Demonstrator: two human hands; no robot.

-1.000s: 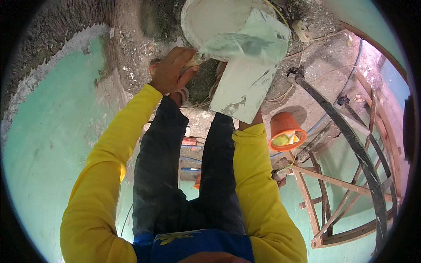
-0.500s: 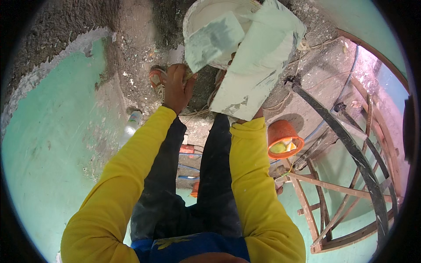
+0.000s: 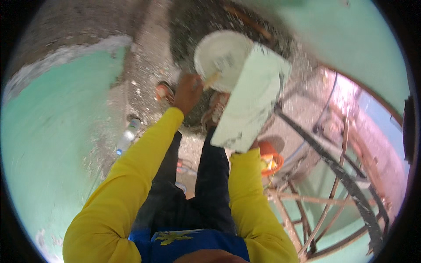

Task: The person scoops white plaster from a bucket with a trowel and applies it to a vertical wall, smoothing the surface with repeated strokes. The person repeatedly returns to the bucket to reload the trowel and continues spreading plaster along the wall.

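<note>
My left hand (image 3: 189, 93) is closed round a plastering trowel (image 3: 212, 80), blurred by motion, at the near edge of a round tub (image 3: 223, 52) of pale wet plaster. The trowel's blade is hard to make out against the plaster. On the right, a long flat plastering board (image 3: 254, 98), pale with a few dark smears, is held up at a slant. My right hand (image 3: 255, 144) is under its lower end, bearing it. Only a sliver of that hand shows; its fingers are hidden beneath the board. The board's upper end overlaps the tub's right side.
An orange bucket (image 3: 277, 162) with pale things inside stands below my right wrist. Farther right are a dark bar (image 3: 329, 162) and a wooden frame (image 3: 322, 217). A clear bottle (image 3: 128, 135) lies beside the green wall (image 3: 57, 131). The floor is rough, with debris.
The trowel's broad blade was raised over the tub; it is now lowered and turned at the tub's edge. The board sits lower in view, and the whole view has shifted.
</note>
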